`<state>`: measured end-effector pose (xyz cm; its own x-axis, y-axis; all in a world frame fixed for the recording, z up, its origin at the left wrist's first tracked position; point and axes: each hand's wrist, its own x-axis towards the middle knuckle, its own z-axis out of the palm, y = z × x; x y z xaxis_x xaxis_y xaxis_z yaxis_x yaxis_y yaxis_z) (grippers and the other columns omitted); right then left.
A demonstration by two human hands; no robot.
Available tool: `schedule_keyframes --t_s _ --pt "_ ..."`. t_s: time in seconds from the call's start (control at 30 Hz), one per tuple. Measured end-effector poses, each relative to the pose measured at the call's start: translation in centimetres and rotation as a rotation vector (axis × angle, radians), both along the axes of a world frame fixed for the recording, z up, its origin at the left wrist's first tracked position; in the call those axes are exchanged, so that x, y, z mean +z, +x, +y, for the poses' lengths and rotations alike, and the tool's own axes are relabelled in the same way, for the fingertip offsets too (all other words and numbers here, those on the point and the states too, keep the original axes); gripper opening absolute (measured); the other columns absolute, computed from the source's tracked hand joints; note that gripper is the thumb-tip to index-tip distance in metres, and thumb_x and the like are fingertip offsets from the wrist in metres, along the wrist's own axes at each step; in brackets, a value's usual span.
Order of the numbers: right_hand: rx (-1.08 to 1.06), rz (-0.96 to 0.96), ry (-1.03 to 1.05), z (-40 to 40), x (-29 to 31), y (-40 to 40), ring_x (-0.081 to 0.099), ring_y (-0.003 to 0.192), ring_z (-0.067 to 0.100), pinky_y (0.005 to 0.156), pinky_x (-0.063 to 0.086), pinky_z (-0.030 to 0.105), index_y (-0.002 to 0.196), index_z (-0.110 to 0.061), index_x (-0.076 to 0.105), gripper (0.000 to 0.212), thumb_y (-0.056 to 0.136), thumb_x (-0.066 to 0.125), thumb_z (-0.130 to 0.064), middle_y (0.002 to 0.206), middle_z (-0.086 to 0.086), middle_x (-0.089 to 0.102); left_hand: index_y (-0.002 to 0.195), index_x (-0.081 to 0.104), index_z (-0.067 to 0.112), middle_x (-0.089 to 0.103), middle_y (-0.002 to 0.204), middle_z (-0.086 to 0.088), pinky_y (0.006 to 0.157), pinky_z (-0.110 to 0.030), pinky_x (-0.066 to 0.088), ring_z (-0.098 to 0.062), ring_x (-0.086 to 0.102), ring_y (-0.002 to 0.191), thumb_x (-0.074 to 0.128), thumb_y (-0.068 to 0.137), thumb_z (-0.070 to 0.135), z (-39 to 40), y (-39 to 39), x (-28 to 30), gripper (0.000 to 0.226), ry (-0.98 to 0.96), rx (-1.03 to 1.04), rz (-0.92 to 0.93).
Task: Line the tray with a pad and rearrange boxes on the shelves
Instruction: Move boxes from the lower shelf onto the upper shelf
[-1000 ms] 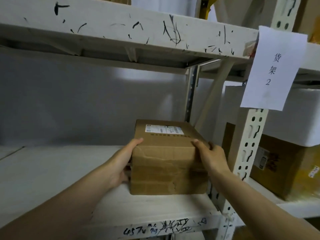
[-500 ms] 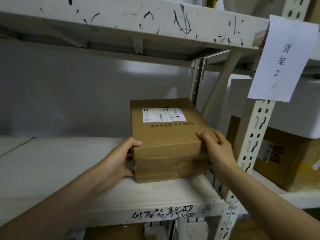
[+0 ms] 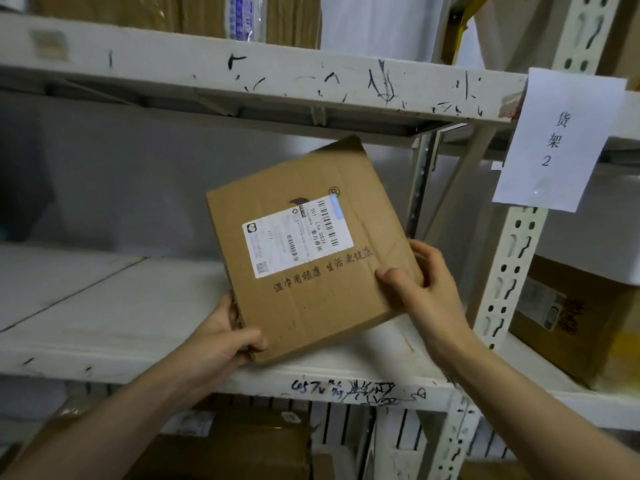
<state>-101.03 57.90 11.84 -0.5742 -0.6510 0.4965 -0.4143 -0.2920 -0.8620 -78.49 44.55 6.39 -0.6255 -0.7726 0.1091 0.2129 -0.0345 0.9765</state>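
Observation:
A brown cardboard box (image 3: 332, 296) with a white shipping label and printed characters on its top is tipped up toward me, top face showing, above the white middle shelf (image 3: 114, 306). My left hand (image 3: 225, 337) grips its lower left corner from below. My right hand (image 3: 419, 289) holds its right edge, thumb on the top face. The box's lower edge sits near the shelf's front lip; whether it touches the board I cannot tell. No tray or pad is in view.
The scribbled upper shelf beam (image 3: 277, 77) hangs close above the box. A perforated white upright (image 3: 509, 271) with a paper sign (image 3: 557, 140) stands right. More cartons sit on the right bay (image 3: 571, 317), the top shelf (image 3: 138, 12) and below (image 3: 225, 448).
The box, lying flat on the shelf before, has been lifted and tilted so its labelled top faces me. Both hands shifted with it, the left moving under the lower corner.

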Motion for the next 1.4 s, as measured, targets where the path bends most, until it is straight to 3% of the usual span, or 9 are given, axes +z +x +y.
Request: schedule_keyframes --t_s 0.23,0.37,0.53,0.7,0.8,0.97,1.1,1.23,1.4 --pt "0.105 0.286 0.05 1.5 1.3 3.2 0.055 0.116 0.001 0.098 0.051 0.038 0.134 -0.04 0.053 0.07 0.071 0.082 -0.051 0.128 -0.019 0.057 0.124 0.06 0.029 0.076 0.11 0.0 0.083 -0.055 0.057 -0.023 0.072 0.103 0.084 0.062 0.035 4.2 4.4 -0.7 0.067 0.119 0.143 0.135" --pt "0.186 0.373 0.038 2.3 1.9 5.5 0.056 0.114 -0.001 0.097 0.052 0.038 0.132 -0.038 0.054 0.067 0.072 0.083 -0.046 0.126 -0.018 0.058 0.129 0.058 0.029 0.076 0.111 -0.001 0.092 -0.061 0.053 -0.025 0.066 0.113 0.069 0.077 0.031 6.8 6.9 -1.5 0.053 0.129 0.251 0.172" --pt "0.285 0.399 0.02 3.8 2.5 8.0 0.058 0.112 0.001 0.096 0.053 0.04 0.13 -0.037 0.057 0.061 0.075 0.084 -0.039 0.124 -0.017 0.06 0.133 0.057 0.028 0.076 0.113 -0.001 0.076 -0.051 0.06 -0.022 0.071 0.106 0.073 0.076 0.031 10.3 9.5 -2.2 0.059 0.113 0.364 0.229" --pt "0.352 0.412 -0.058 5.5 4.4 10.4 0.059 0.114 0.005 0.096 0.054 0.041 0.13 -0.034 0.057 0.062 0.075 0.084 -0.037 0.126 -0.013 0.06 0.132 0.058 0.028 0.075 0.115 -0.002 0.074 -0.048 0.061 -0.019 0.073 0.1 0.096 0.038 0.054 12.6 12.1 -0.7 0.105 0.027 0.421 0.251" --pt "0.378 0.408 -0.132 6.4 5.8 11.7 0.059 0.115 0.003 0.097 0.053 0.038 0.131 -0.031 0.057 0.062 0.075 0.085 -0.033 0.127 -0.011 0.059 0.131 0.058 0.031 0.075 0.116 -0.001 0.07 -0.044 0.062 -0.017 0.074 0.099 0.091 0.05 0.051 13.6 13.3 1.0 0.09 -0.051 0.441 0.279" --pt "0.327 0.451 -0.277 8.1 8.8 13.7 0.054 0.116 -0.003 0.099 0.05 0.032 0.131 -0.033 0.058 0.067 0.068 0.08 -0.045 0.129 -0.01 0.055 0.125 0.059 0.038 0.075 0.115 0.008 0.072 -0.04 0.062 -0.012 0.073 0.099 0.09 0.03 0.067 14.8 14.8 4.4 0.104 -0.206 0.497 0.331" --pt "0.271 0.46 -0.401 9.5 12.2 14.6 0.053 0.116 -0.002 0.097 0.049 0.024 0.134 -0.033 0.056 0.069 0.07 0.077 -0.047 0.129 -0.009 0.055 0.121 0.059 0.043 0.074 0.111 0.016 0.061 -0.03 0.06 -0.003 0.072 0.094 0.083 0.048 0.065 15.6 15.0 8.9 0.08 -0.338 0.552 0.367" --pt "0.175 0.453 -0.505 10.6 15.7 14.4 0.055 0.117 0.003 0.099 0.052 0.036 0.135 -0.032 0.054 0.07 0.072 0.076 -0.052 0.13 -0.006 0.056 0.127 0.055 0.041 0.071 0.113 0.017 0.074 -0.035 0.053 -0.006 0.067 0.1 0.073 0.073 0.055 16.0 14.1 14.4 0.059 -0.422 0.61 0.417" --pt "0.019 0.455 -0.628 12.3 20.4 13.2 0.056 0.116 0.013 0.094 0.053 0.04 0.13 -0.033 0.053 0.064 0.074 0.073 -0.057 0.126 -0.004 0.055 0.116 0.062 0.037 0.073 0.106 0.018 0.071 -0.034 0.054 -0.005 0.068 0.098 0.069 0.073 0.062 16.2 11.4 21.4 0.05 -0.468 0.576 0.376"
